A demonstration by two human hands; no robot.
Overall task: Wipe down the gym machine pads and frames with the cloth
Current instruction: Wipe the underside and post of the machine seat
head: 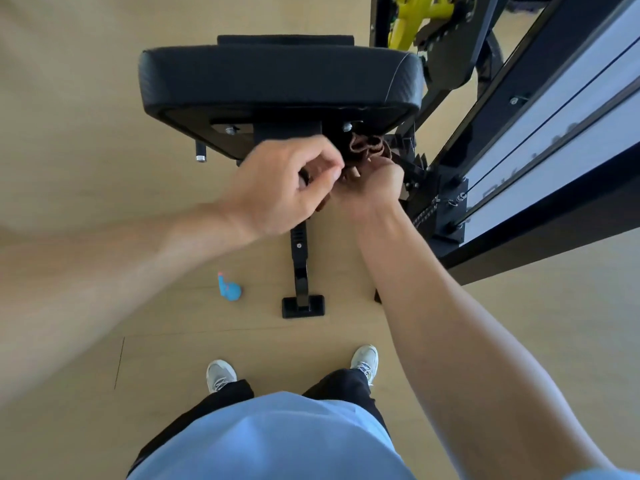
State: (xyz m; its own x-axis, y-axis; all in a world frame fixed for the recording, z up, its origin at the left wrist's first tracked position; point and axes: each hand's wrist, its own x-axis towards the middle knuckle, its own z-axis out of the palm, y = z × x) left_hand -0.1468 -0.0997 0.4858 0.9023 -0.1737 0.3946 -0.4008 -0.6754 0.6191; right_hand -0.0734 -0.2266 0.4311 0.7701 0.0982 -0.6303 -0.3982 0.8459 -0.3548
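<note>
The black seat pad (280,77) serves as the landmark; its long axis runs left to right across the view, with its underside and mounting bolts facing the camera. Just below its right underside, a brown cloth (367,148) is bunched into folds against the black frame (412,168), its bulk reaching up toward the pad. The right hand (372,183) sits directly below the cloth, fingers curled round its lower part. The left hand (280,188) is below the pad's middle, just left of the cloth, with thumb and fingers curled in together beside the cloth's edge; whether they actually pinch the fabric cannot be told. Below the pad, a black support leg (300,268) runs down to a flat foot on the wooden floor (104,116). Left of that foot lies a small blue spray bottle (229,289), its nozzle end pointing up toward the pad. To the right of the pad, a black upright with cables slants away, and yellow machine parts (420,12) show above the pad's right end.
</note>
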